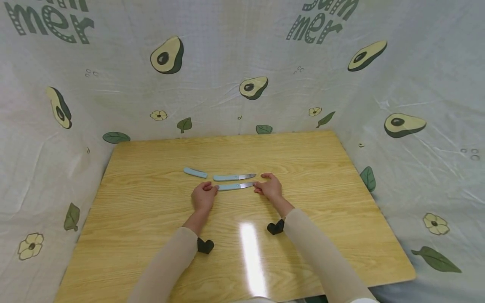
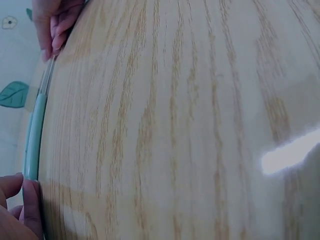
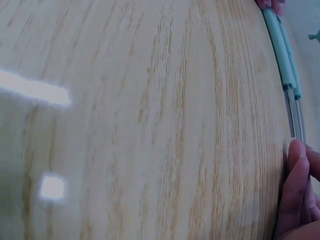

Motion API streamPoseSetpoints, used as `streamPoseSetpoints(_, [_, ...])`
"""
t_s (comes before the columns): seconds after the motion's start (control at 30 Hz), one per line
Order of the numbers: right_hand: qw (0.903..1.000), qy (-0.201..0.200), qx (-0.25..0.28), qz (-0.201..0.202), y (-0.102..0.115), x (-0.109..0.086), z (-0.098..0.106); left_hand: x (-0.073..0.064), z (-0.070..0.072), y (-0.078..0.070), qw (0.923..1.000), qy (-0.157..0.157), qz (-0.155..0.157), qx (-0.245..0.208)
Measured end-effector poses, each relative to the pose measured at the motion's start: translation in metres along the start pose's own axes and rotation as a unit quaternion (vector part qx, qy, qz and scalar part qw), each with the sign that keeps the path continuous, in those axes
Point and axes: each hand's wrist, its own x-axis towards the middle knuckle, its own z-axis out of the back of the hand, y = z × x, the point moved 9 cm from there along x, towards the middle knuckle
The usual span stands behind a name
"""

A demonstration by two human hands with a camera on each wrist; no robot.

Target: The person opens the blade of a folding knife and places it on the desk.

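A folding knife [image 1: 229, 187] with a light blue handle lies opened out across the wooden table, blade pointing right. My left hand [image 1: 203, 197] pinches the end of its handle, thumb and finger on either side in the left wrist view. At the other end my right hand [image 1: 270, 187] pinches the blade tip, which the fingers hide. Just behind and parallel lies a second opened knife [image 1: 225, 178] of the same kind, partly covered by the front one in the wrist views. Farther left a folded knife [image 1: 195, 173] rests at a slight slant, blade tucked into its handle.
The wooden tabletop [image 1: 151, 219] stretches around the knives, with a bright light reflection [image 1: 253, 261] in front. A white cloth [image 1: 212, 101] printed with avocados and leaves hangs behind and along the sides. Black wrist pieces [image 1: 206, 246] hang below both cuffs.
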Motion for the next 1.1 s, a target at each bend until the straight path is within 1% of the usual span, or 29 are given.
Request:
streamPoseSetpoints(0.1, [0.9992, -0.019, 0.035, 0.006, 0.0, -0.001, 0.003, 0.0, 0.005, -0.001, 0.9999, -0.007, -0.002, -0.009])
streamPoseSetpoints(0.2, [0.9962, -0.047, 0.071, 0.02, 0.004, -0.002, 0.005, 0.002, 0.016, -0.001, 0.9993, -0.029, -0.001, -0.026])
streamPoseSetpoints(0.3, [0.9933, -0.074, 0.077, 0.044, 0.013, -0.005, 0.005, 0.005, 0.029, -0.002, 0.9974, -0.06, -0.002, -0.039])
streamPoseSetpoints(0.37, [0.9923, -0.079, 0.069, 0.066, 0.022, -0.006, -0.001, 0.007, 0.037, -0.003, 0.9958, -0.081, -0.004, -0.042])
streamPoseSetpoints(0.4, [0.9923, -0.075, 0.064, 0.075, 0.027, -0.007, -0.007, 0.008, 0.041, -0.004, 0.9951, -0.089, -0.003, -0.044])
streamPoseSetpoints(0.43, [0.9927, -0.067, 0.053, 0.085, 0.032, -0.008, -0.013, 0.009, 0.044, -0.004, 0.9945, -0.099, -0.001, -0.035])
streamPoseSetpoints(0.5, [0.9937, -0.039, 0.026, 0.102, 0.041, -0.009, -0.029, 0.012, 0.049, -0.005, 0.9937, -0.108, 0.008, -0.026])
streamPoseSetpoints(0.6, [0.9915, 0.026, -0.024, 0.125, 0.053, -0.013, -0.06, 0.015, 0.053, -0.003, 0.9934, -0.108, 0.027, -0.024])
streamPoseSetpoints(0.63, [0.9894, 0.05, -0.04, 0.131, 0.056, -0.015, -0.072, 0.015, 0.054, -0.002, 0.9935, -0.106, 0.034, -0.023])
streamPoseSetpoints(0.73, [0.9797, 0.112, -0.084, 0.144, 0.062, -0.022, -0.103, 0.017, 0.053, 0.002, 0.9933, -0.087, 0.058, -0.05])
streamPoseSetpoints(0.83, [0.9703, 0.155, -0.111, 0.148, 0.066, -0.027, -0.129, 0.019, 0.05, 0.005, 0.9924, -0.066, 0.077, -0.069])
streamPoseSetpoints(0.9, [0.9654, 0.177, -0.118, 0.151, 0.068, -0.029, -0.143, 0.019, 0.047, 0.005, 0.9921, -0.055, 0.082, -0.078])
streamPoseSetpoints(0.97, [0.9628, 0.203, -0.107, 0.143, 0.072, -0.032, -0.155, 0.02, 0.045, 0.004, 0.9918, -0.047, 0.081, -0.087])
streamPoseSetpoints(1.03, [0.9599, 0.228, -0.096, 0.131, 0.08, -0.04, -0.163, 0.021, 0.044, 0.003, 0.9911, -0.042, 0.079, -0.098])
streamPoseSetpoints(1.1, [0.959, 0.241, -0.086, 0.121, 0.08, -0.04, -0.172, 0.022, 0.045, 0.002, 0.9924, -0.044, 0.076, -0.086])
